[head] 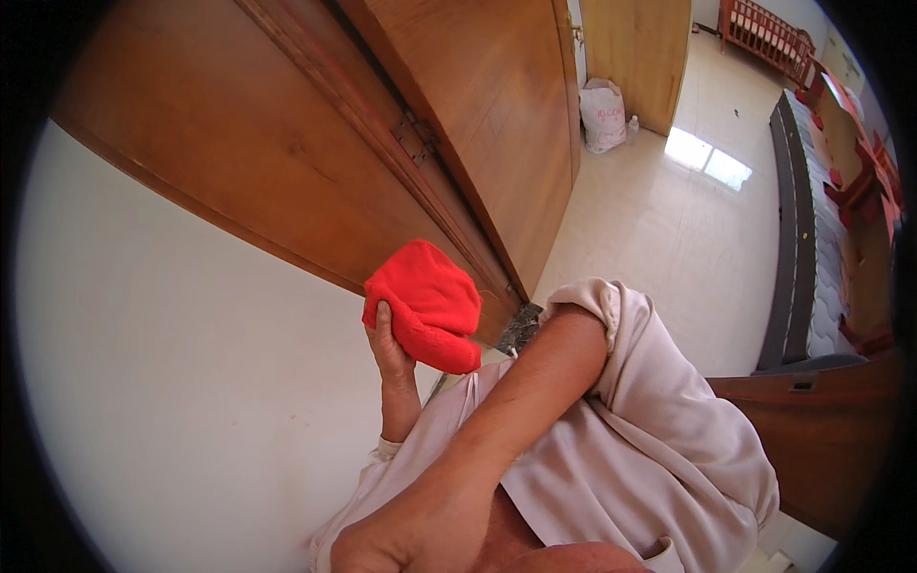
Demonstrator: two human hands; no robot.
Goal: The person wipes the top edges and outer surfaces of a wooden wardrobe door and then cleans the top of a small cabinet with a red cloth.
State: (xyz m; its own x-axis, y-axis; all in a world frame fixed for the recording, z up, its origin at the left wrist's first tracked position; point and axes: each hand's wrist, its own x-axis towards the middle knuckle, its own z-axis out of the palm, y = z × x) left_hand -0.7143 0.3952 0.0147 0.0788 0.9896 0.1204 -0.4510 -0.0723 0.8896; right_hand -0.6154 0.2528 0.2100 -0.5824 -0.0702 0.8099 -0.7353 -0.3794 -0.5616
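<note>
A folded red cloth (430,301), soft and fuzzy, is held up in my left hand (390,344), the thumb pressed on its near side. Behind it are the wooden door frame (215,165) and the lower part of an open wooden door (494,107) with a metal hinge (415,136). My right forearm crosses in front of my light satin shirt, and my right hand (408,530) is bent back close to the camera at the bottom edge. Its fingers are mostly cut off or hidden, so what it touches cannot be told.
A white wall (179,344) lies at the left. Beyond the doorway, a white plastic bag (603,116) and a clear bottle (633,129) stand on the tiled floor (630,222). A mattress (824,236), a red-brown crib (766,36) and another wooden door leaf (809,437) are at the right.
</note>
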